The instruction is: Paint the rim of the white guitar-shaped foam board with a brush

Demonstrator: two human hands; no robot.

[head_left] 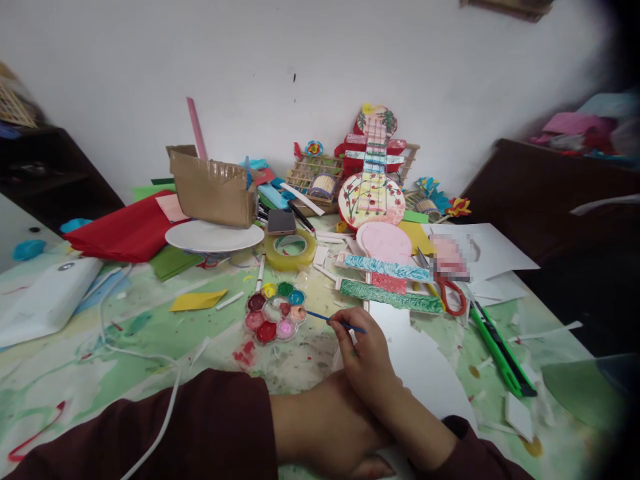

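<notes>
My right hand (367,347) pinches a thin blue paintbrush (320,316). The brush tip reaches the peach-coloured well on the right side of a flower-shaped paint palette (276,311), which holds several colours. Under my right wrist, my left hand (335,417) lies over a white guitar-shaped cutout (425,360), its thumb stretched out near the bottom edge; its other fingers are mostly hidden. Farther up, the cutout carries a green painted strip (390,295), a blue painted strip (385,267) and a pink round end (384,241).
A painted guitar model (373,197) leans at the back wall. Around the table are a tape roll (275,252), a cardboard box (215,190), a white plate (215,238), orange-handled scissors (454,298) and a green utility knife (500,353). A white cable (173,393) crosses my left sleeve.
</notes>
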